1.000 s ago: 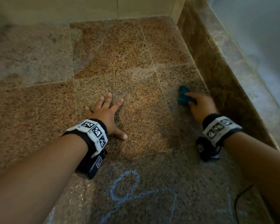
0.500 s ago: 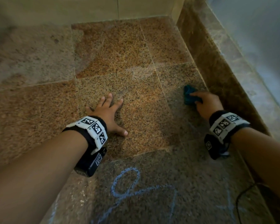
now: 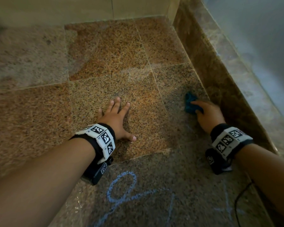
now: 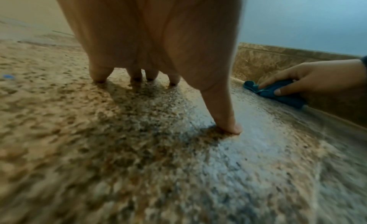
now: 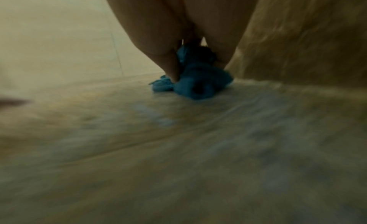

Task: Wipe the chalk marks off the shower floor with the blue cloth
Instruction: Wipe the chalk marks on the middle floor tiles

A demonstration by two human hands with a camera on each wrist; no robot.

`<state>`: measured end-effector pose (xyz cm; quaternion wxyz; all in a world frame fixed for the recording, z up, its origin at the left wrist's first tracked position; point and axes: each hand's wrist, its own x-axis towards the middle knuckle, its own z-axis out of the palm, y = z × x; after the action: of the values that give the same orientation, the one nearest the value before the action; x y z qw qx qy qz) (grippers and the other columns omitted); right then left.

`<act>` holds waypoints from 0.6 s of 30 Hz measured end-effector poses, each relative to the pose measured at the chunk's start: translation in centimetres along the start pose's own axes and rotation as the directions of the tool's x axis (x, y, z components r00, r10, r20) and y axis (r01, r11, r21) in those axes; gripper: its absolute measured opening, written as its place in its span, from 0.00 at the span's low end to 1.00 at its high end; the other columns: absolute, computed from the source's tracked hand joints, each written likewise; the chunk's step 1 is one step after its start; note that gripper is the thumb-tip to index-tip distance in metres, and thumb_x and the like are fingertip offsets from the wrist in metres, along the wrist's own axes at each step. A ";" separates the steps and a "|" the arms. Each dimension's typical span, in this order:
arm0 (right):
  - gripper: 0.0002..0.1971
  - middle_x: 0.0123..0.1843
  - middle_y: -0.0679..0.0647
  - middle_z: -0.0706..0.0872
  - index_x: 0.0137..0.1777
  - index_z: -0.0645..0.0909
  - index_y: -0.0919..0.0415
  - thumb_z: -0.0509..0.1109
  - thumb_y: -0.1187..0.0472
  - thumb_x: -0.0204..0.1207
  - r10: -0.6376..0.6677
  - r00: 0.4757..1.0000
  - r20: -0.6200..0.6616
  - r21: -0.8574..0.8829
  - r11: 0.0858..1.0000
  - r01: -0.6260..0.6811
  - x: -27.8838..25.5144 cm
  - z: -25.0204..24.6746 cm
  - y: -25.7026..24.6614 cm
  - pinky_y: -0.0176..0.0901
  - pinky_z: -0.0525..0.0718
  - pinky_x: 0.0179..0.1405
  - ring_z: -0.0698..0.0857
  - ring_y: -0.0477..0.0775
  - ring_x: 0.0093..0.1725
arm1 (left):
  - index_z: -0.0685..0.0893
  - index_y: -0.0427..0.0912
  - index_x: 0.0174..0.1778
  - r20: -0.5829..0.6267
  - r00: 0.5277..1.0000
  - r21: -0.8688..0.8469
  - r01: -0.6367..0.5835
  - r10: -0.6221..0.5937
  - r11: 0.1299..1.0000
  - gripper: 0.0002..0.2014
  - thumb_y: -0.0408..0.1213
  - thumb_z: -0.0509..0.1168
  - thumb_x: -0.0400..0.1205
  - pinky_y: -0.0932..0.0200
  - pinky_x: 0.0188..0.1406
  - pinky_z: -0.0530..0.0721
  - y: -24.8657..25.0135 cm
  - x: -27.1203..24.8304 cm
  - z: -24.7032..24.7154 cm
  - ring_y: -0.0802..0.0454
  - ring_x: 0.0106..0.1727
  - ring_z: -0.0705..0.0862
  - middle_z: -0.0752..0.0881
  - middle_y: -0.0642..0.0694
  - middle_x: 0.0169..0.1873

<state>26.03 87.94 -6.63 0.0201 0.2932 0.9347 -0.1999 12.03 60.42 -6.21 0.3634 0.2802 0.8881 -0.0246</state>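
I am seeing the right hand (image 3: 208, 114) gripping the blue cloth (image 3: 189, 102) against the shower floor (image 3: 105, 63) beside the curb (image 3: 220, 82); left hand (image 3: 115, 118) is resting flat, fingers spread; chalk marks (image 3: 121, 187) are lying nearer

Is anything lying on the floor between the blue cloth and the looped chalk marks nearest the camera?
Nothing visible. The right hand holds the blue cloth by the curb; only bare shower floor separates it from the chalk marks. The left hand rests to the side.
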 end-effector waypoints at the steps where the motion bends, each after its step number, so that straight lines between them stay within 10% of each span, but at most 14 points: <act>1: 0.19 0.73 0.60 0.76 0.68 0.79 0.61 0.63 0.72 0.78 0.004 1.000 -0.010 0.019 1.000 -0.004 -0.3 0.2 -0.5 0.44 0.66 0.73 0.74 0.62 0.71 | 0.31 0.58 0.83 -0.002 1.000 -0.003 0.000 0.000 1.000 0.64 0.70 0.72 0.65 0.36 0.81 0.37 0.0 0.0 0.0 0.47 0.83 0.30 0.25 0.48 0.81; 5: 0.19 0.68 0.58 0.81 0.64 0.83 0.60 0.68 0.74 0.74 -0.277 0.956 0.099 0.138 0.955 0.262 -2.2 1.6 -2.8 0.26 0.59 0.68 0.77 0.58 0.69 | 0.32 0.58 0.83 -0.009 1.000 -0.009 -0.001 0.001 1.000 0.64 0.69 0.73 0.64 0.36 0.81 0.38 0.0 0.1 0.1 0.47 0.83 0.30 0.26 0.49 0.81; 7: 0.19 0.68 0.55 0.82 0.63 0.84 0.58 0.68 0.73 0.74 -0.411 0.882 0.232 0.114 0.912 0.395 -2.5 1.5 -2.9 0.32 0.61 0.72 0.77 0.55 0.70 | 0.32 0.58 0.83 -0.016 1.000 -0.007 0.000 0.000 1.000 0.65 0.69 0.73 0.64 0.36 0.82 0.38 -0.1 0.1 0.2 0.47 0.83 0.30 0.26 0.49 0.81; 14: 0.18 0.72 0.57 0.78 0.68 0.80 0.55 0.65 0.69 0.79 0.064 0.997 0.054 0.140 0.988 -0.071 -0.7 -0.3 -0.9 0.40 0.68 0.70 0.75 0.57 0.71 | 0.32 0.58 0.83 -0.019 1.000 -0.004 0.000 0.000 1.000 0.65 0.70 0.73 0.64 0.37 0.81 0.38 -0.2 0.1 0.2 0.47 0.83 0.31 0.26 0.49 0.81; 18: 0.19 0.67 0.56 0.82 0.63 0.83 0.57 0.69 0.72 0.74 -0.244 0.963 0.115 0.095 0.968 0.234 -3.7 1.3 -2.6 0.41 0.65 0.71 0.78 0.57 0.68 | 0.33 0.58 0.83 -0.017 1.000 -0.012 -0.005 0.005 1.000 0.64 0.69 0.73 0.64 0.36 0.82 0.38 -0.1 0.1 0.2 0.47 0.83 0.30 0.26 0.49 0.81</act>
<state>27.52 83.53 -6.37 0.0430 0.1657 0.9513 -0.2565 12.01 60.32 -6.42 0.3576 0.2804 0.8906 -0.0159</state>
